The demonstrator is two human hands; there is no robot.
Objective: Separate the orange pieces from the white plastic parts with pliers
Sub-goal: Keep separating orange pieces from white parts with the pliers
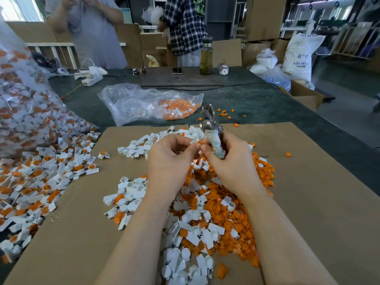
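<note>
Both hands are up over the cardboard sheet point(308, 182). The left hand point(170, 157) pinches one small white part with its orange piece point(198, 142) at the fingertips, right beside the right hand point(230, 161). That hand is wrapped around the taped handles of the pliers point(211, 128), whose metal head points up and away, clear of the part. Whether its jaws stand parted is hard to say from this angle.

Below the wrists lies a mixed heap of loose orange pieces point(236, 219) and bare white parts point(133, 188). The pile of parts with orange pieces in them point(41, 175) spills from a big clear bag point(20, 99) at the left.

Risks from here, as I read it: the part is tiny and held by its edge only, so a hard tug with the pliers could flick it from the fingers or send the orange piece flying, and strays already dot the green table point(267, 103). The left fingertips sit close to where the jaws must bite, so a careless squeeze could nip them.
</note>
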